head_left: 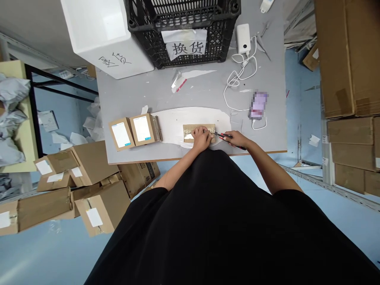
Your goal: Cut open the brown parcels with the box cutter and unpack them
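Box (188, 129) under left hand (202, 138), crate (216, 45) beyond

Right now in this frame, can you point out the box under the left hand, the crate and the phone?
Box (188, 129): head view, on its top face, near the left end.
Crate (214, 42): head view, on its front wall.
Phone (258, 105): head view, middle of its upper face.

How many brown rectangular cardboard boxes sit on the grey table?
3: one box beside another box at left on the table, a third box under the left hand.
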Motion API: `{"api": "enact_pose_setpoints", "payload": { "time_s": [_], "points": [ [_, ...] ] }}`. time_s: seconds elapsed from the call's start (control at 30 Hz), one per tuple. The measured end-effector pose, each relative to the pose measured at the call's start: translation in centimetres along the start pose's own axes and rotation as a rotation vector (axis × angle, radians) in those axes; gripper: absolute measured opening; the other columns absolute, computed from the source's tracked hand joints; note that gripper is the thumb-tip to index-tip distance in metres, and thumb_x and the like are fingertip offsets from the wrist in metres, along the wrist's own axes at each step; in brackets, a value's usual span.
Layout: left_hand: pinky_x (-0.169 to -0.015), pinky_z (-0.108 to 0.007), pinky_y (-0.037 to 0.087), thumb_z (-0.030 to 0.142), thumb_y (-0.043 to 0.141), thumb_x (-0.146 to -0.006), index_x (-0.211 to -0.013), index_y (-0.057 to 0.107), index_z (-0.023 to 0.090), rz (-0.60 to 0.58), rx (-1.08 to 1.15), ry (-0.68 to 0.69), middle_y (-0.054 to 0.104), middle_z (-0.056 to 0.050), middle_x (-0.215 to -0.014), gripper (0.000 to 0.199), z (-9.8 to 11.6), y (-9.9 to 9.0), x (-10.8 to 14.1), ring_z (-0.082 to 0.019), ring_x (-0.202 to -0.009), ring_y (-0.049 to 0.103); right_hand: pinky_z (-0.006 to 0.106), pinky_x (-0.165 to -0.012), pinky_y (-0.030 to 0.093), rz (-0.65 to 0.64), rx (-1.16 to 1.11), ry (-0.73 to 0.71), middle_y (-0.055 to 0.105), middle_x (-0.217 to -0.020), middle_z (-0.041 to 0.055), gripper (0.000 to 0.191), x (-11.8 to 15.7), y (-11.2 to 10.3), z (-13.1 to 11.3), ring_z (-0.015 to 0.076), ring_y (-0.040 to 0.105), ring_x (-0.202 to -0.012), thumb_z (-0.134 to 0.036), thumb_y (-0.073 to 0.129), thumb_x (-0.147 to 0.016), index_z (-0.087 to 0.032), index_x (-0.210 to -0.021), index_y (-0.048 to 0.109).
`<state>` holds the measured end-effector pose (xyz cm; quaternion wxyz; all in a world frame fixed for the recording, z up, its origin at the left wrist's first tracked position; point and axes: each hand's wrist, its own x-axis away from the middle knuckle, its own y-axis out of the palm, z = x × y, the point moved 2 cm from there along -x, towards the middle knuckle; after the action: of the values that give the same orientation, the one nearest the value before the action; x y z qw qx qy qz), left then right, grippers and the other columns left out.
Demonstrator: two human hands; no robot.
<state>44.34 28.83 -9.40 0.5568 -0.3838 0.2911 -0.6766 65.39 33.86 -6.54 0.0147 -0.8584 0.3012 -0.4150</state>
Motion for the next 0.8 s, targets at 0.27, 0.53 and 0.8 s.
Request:
{"api": "enact_pose_setpoints", "payload": {
  "time_s": [0.27, 0.53, 0.8],
  "points": [
    [-0.100, -0.046, 0.028, 0.039, 0.050, -0.096, -0.092, 0.066, 0.024, -0.004, 0.026, -0.018, 0.054, -0.009, -0.112, 0.023, 0.01, 0.52, 0.12, -0.028, -0.113, 0.043, 0.023, -0.051, 0.039, 0.011, 0.068, 0.033, 0.056, -0.055, -0.0039, 0.020, 0.58, -0.18, -0.12, 0.0110, 0.048, -0.042, -0.032, 0.053, -0.093, -0.018, -0.102, 0.064],
    [-0.098, -0.046, 0.030, 0.039, 0.048, -0.097, -0.092, 0.066, 0.024, 0.007, 0.000, 0.024, 0.051, -0.009, -0.110, 0.025, -0.11, 0.53, 0.43, -0.027, -0.110, 0.044, 0.024, -0.051, 0.038, 0.031, 0.085, 0.019, 0.059, -0.057, -0.0030, 0.022, 0.61, 0.45, 0.09, 0.0115, 0.049, -0.041, -0.033, 0.053, -0.093, -0.019, -0.105, 0.066],
    [-0.099, -0.046, 0.030, 0.039, 0.050, -0.096, -0.092, 0.065, 0.024, 0.024, -0.010, 0.025, 0.049, -0.009, -0.109, 0.022, -0.09, 0.67, 0.41, -0.028, -0.109, 0.043, 0.023, -0.051, 0.038, 0.058, 0.113, 0.024, 0.060, -0.057, -0.0024, 0.023, 0.36, 0.63, 0.12, 0.0120, 0.051, -0.042, -0.034, 0.054, -0.092, -0.019, -0.105, 0.066]
  ]
}}
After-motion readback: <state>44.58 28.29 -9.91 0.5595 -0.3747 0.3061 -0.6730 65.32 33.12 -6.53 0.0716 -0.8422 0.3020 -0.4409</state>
